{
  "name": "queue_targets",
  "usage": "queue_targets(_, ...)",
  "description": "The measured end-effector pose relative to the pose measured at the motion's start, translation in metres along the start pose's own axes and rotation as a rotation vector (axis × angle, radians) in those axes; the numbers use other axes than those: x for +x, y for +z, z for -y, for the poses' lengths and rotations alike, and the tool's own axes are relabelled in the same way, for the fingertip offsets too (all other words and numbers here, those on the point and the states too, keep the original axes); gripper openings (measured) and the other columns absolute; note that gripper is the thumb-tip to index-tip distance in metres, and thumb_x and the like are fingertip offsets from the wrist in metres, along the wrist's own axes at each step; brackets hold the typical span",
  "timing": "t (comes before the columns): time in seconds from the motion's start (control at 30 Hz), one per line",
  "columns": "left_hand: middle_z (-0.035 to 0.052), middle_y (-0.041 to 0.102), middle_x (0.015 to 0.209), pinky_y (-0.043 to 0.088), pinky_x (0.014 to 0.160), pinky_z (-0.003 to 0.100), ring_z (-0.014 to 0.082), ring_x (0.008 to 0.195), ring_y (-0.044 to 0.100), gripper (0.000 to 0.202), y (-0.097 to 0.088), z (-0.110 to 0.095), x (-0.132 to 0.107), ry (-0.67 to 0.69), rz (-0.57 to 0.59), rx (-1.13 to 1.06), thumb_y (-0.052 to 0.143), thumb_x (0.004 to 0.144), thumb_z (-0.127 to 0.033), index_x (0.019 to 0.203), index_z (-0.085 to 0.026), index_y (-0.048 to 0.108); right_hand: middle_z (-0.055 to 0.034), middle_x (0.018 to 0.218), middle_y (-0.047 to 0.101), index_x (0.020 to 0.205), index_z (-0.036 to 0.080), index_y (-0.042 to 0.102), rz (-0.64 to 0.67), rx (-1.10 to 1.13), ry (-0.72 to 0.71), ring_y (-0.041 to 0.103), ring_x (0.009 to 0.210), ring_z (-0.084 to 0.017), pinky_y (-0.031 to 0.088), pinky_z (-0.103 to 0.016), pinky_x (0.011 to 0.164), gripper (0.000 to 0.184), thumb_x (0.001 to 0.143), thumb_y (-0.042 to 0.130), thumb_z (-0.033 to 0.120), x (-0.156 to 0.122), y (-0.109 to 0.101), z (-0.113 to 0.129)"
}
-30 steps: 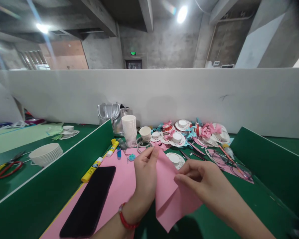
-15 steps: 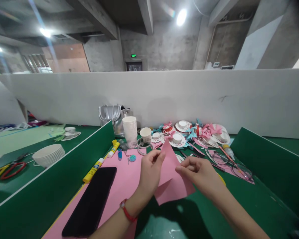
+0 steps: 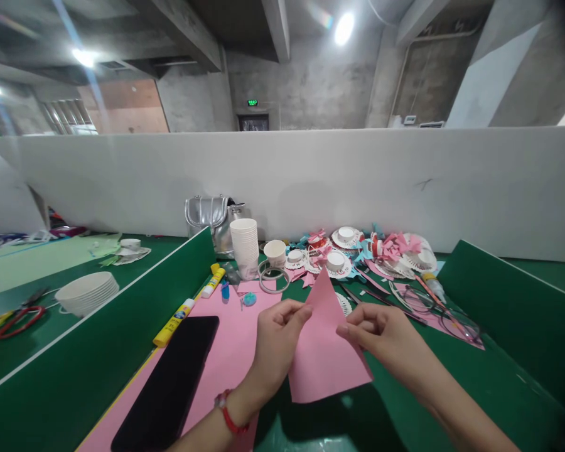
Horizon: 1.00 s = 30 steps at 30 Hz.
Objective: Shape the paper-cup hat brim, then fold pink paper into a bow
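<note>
A piece of pink paper [image 3: 328, 364] is held up above the green table, its top rising to a point. My left hand [image 3: 279, 339] pinches its left edge between thumb and fingers; a red band circles that wrist. On the opposite edge, my right hand [image 3: 381, 329] grips the paper with thumb and curled fingers. A large pink sheet [image 3: 238, 339] lies flat to the left, with a black phone [image 3: 169, 383] on it. Two yellow glue sticks [image 3: 173, 323] rest along that sheet's left side.
Behind the hands stand stacked paper cups [image 3: 245, 248], a single cup [image 3: 275, 252], a tape ring [image 3: 274, 277] and a silver bag [image 3: 209, 220]. Paper-plate crafts [image 3: 336, 263] crowd the back. Eyeglasses [image 3: 433, 307] lie right. Green dividers [image 3: 508, 314] flank the space.
The held paper has swung lower and flatter toward me, and its lower flap no longer shows folded across. Both hands have shifted slightly down while keeping their pinch.
</note>
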<state>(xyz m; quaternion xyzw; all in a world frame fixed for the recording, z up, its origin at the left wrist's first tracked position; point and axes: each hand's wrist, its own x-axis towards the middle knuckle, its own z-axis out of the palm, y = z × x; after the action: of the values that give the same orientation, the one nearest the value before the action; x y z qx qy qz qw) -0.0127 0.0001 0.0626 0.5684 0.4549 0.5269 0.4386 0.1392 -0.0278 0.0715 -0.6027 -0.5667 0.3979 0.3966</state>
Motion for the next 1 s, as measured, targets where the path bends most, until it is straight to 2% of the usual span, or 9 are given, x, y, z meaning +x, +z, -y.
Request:
queue_targets(0.1, -0.002, 0.05, 0.053, 0.033, 0.05, 0.021, 0.0107, 0.052, 0.041, 0.014, -0.002, 0.003, 0.001, -0.007, 0.04, 0.013, 0.059, 0.067, -0.027, 0.06, -0.015, 0.06, 0.0069, 0.039, 0.041, 0.054, 0.016, 0.049, 0.016, 0.029, -0.002, 0.031, 0.038, -0.006, 0.022, -0.018, 0.04, 0.024, 0.063, 0.057, 0.037, 0.0, 0.001, -0.001)
queue_targets(0.23, -0.0111, 0.028, 0.042, 0.021, 0.04, 0.018, 0.0066, 0.039, 0.025, 0.021, -0.006, 0.019, 0.001, -0.145, 0.185, 0.032, 0.057, 0.069, -0.025, 0.087, -0.016, 0.052, 0.0078, 0.035, 0.04, 0.052, 0.016, 0.046, 0.017, 0.048, 0.021, 0.034, 0.035, -0.005, 0.026, -0.018, 0.038, 0.023, 0.062, 0.058, 0.033, 0.002, 0.004, -0.021)
queue_targets(0.33, -0.0096, 0.033, 0.048, 0.024, 0.042, 0.018, 0.0074, 0.043, 0.031, 0.012, -0.009, 0.037, -0.009, -0.17, 0.343, 0.065, 0.05, 0.071, -0.018, 0.082, -0.018, 0.046, 0.0114, 0.032, 0.038, 0.061, 0.019, 0.042, 0.047, 0.175, 0.133, 0.036, 0.031, -0.006, 0.03, -0.017, 0.035, 0.02, 0.06, 0.058, 0.031, 0.0, 0.009, -0.051)
queue_targets(0.43, -0.0076, 0.037, 0.05, 0.027, 0.046, 0.019, 0.0087, 0.048, 0.037, 0.004, -0.01, 0.052, -0.023, -0.116, 0.471, 0.302, 0.048, 0.073, -0.014, 0.074, -0.017, 0.046, 0.014, 0.031, 0.038, 0.067, 0.022, 0.035, 0.05, 0.209, 0.201, 0.034, 0.026, -0.006, 0.028, -0.015, 0.03, 0.022, 0.06, 0.055, 0.027, -0.003, 0.016, -0.082)
queue_targets(0.53, -0.0051, 0.043, 0.054, 0.028, 0.05, 0.022, 0.0109, 0.053, 0.042, 0.006, -0.008, 0.065, -0.032, 0.092, 0.523, 0.704, 0.051, 0.073, -0.014, 0.07, -0.017, 0.047, 0.0143, 0.028, 0.034, 0.062, 0.022, 0.035, 0.079, 0.148, 0.208, 0.034, 0.024, -0.006, 0.026, -0.015, 0.028, 0.019, 0.06, 0.054, 0.024, -0.006, 0.022, -0.101)
queue_targets(0.67, 0.0, 0.052, 0.072, 0.031, 0.06, 0.026, 0.0157, 0.068, 0.047, 0.003, -0.012, 0.078, -0.034, 0.57, 0.559, 1.107, 0.054, 0.075, -0.018, 0.074, -0.019, 0.051, 0.0132, 0.03, 0.033, 0.062, 0.019, 0.044, 0.081, 0.032, 0.225, 0.034, 0.024, -0.006, 0.026, -0.015, 0.025, 0.008, 0.059, 0.051, 0.02, -0.006, 0.023, -0.106)
queue_targets(0.73, 0.0003, 0.053, 0.076, 0.03, 0.061, 0.027, 0.0162, 0.071, 0.046, 0.002, -0.018, 0.08, -0.035, 0.73, 0.536, 1.14, 0.054, 0.075, -0.018, 0.074, -0.019, 0.052, 0.0128, 0.031, 0.033, 0.063, 0.018, 0.047, 0.074, -0.017, 0.223, 0.034, 0.023, -0.006, 0.026, -0.015, 0.024, 0.005, 0.06, 0.05, 0.017, -0.006, 0.022, -0.104)
queue_targets(0.83, 0.0, 0.056, 0.078, 0.03, 0.063, 0.028, 0.0144, 0.071, 0.047, 0.005, -0.029, 0.081, -0.039, 0.876, 0.523, 1.062, 0.051, 0.076, -0.014, 0.075, -0.019, 0.053, 0.0128, 0.032, 0.032, 0.063, 0.018, 0.048, 0.07, -0.052, 0.225, 0.033, 0.024, -0.006, 0.026, -0.015, 0.024, 0.004, 0.06, 0.049, 0.015, -0.005, 0.022, -0.102)
queue_targets(1.0, 0.0015, 0.06, 0.081, 0.032, 0.07, 0.03, 0.015, 0.077, 0.049, 0.008, -0.05, 0.075, -0.05, 0.939, 0.565, 0.905, 0.047, 0.077, -0.015, 0.08, -0.017, 0.055, 0.0121, 0.031, 0.034, 0.063, 0.017, 0.048, 0.116, -0.059, 0.214, 0.038, 0.026, -0.007, 0.027, -0.015, 0.028, 0.002, 0.062, 0.049, 0.015, -0.006, 0.02, -0.101)
